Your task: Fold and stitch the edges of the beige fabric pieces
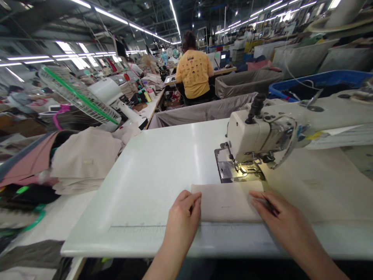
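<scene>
two bare hands work at the front of a white sewing table, with a beige cloth strip lying flat between them. the strip sits just in front of the machine's lit needle plate, its long sides running left to right, and a short thin mark shows near its middle. the left hand pinches the strip's left end between thumb and bent forefinger, the other fingers curled in. the right hand has its thumb and forefinger close together over the strip's right end; whether they grip the cloth or only rest on it, i cannot tell. the near edge of the strip lies close to a ruler scale marked along the table. a sewing machine stands beyond the right hand, its head over the plate. a broad beige panel spreads to the right, below the machine's arm; whether it joins the strip is unclear. off to the left are a pile of beige pieces, pink fabric and a tilted fan with a green rim. farther off, a person in a yellow shirt sits facing away, and a blue bin stands at the right.
</scene>
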{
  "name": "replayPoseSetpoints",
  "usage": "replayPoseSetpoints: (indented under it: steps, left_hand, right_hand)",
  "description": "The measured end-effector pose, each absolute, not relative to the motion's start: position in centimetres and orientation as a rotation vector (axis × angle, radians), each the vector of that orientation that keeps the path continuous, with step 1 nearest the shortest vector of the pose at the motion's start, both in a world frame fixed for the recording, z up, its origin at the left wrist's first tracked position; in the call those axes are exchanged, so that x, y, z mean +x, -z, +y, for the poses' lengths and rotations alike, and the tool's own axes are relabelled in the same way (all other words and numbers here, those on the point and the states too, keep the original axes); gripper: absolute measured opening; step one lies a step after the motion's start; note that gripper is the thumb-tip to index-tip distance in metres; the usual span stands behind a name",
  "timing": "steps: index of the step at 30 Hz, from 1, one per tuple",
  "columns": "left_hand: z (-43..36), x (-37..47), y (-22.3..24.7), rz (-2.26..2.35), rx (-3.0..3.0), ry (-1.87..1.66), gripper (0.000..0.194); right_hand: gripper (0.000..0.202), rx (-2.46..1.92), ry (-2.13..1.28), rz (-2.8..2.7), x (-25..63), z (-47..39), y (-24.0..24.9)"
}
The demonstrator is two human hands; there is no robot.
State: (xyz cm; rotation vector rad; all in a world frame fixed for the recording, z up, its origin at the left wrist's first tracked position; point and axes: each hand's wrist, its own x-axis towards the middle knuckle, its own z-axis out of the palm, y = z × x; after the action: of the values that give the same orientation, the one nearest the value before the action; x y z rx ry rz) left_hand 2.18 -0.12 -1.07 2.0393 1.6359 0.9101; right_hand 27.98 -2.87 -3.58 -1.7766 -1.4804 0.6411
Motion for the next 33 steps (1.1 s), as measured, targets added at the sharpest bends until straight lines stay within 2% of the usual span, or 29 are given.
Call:
replayPoseSetpoints:
  steps: [7,33]
  left_hand:
    - [0.3,2.2,0.1,1.625,2.073,-0.801,0.032]
    - [1.5,0.9,0.3,1.574,2.119,-0.844,0.034]
  right_hand:
    - [0.033,-1.746,-0.584,-1.444,28.0,-2.5,3.2]
    - [0.035,-1.793,-0.705,-1.494,28.1,-1.3,2.3]
